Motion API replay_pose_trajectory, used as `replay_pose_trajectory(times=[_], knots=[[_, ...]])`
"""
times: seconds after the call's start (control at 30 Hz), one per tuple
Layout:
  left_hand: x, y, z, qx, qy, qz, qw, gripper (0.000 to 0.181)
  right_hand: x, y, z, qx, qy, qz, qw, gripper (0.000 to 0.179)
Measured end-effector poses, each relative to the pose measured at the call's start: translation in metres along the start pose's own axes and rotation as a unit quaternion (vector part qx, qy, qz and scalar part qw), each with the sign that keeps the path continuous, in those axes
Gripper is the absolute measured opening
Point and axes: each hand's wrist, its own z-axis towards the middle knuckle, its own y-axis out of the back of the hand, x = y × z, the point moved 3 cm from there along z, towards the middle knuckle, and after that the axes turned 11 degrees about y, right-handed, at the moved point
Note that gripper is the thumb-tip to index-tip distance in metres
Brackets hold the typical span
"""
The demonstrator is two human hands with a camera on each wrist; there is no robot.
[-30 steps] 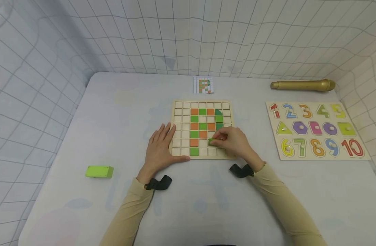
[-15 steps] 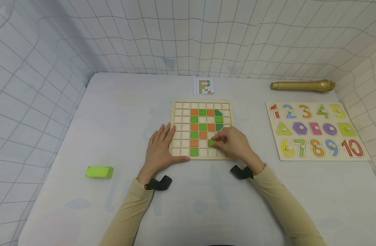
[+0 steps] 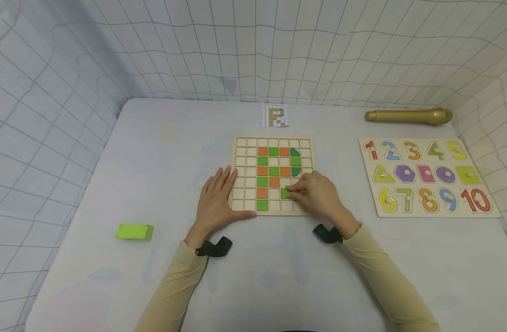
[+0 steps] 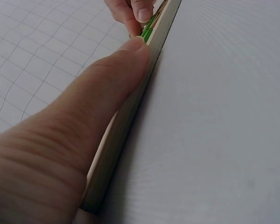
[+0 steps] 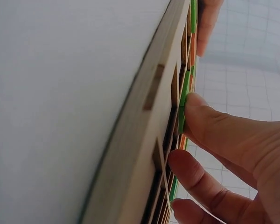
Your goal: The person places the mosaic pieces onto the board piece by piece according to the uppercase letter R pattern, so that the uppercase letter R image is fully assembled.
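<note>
On the table lies a wooden grid board [image 3: 239, 162] with orange and green tiles in part of its cells, forming an R-like pattern. My left hand [image 3: 214, 199] rests spread along the board's left side, with the thumb along its front edge. My right hand [image 3: 317, 193] pinches a green square tile [image 3: 284, 193] at a cell in the lower right part. In the right wrist view the thumb presses against this green tile [image 5: 183, 100], which stands slightly proud of the grid, while other fingertips touch the board nearby. The index fingertip is hidden there behind the thumb.
Behind the board lies a small printed card [image 3: 274, 115] with a coloured letter R. To the right is a number and shape puzzle board [image 3: 432, 191], with a gold microphone [image 3: 407, 115] behind it. A lime green block [image 3: 134, 232] sits at the left.
The green tile has gone from tilted between the right fingertips to lying nearly flat at its cell. The right hand has shifted slightly to the right; the left hand stays put.
</note>
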Motion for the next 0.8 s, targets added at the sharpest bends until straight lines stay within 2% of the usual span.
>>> replay_pose_trajectory(times=[0.57, 0.8], knots=[[0.002, -0.0009, 0.0015, 0.002, 0.002, 0.008, 1.0, 0.119, -0.0049, -0.0006, -0.0001, 0.0, 0.012, 0.051, 0.9987, 0.021], [0.0022, -0.002, 0.0016, 0.001, 0.0, 0.008, 1.0, 0.119, -0.0071, -0.0007, -0.0004, -0.018, 0.025, 0.077, 0.9966, 0.023]])
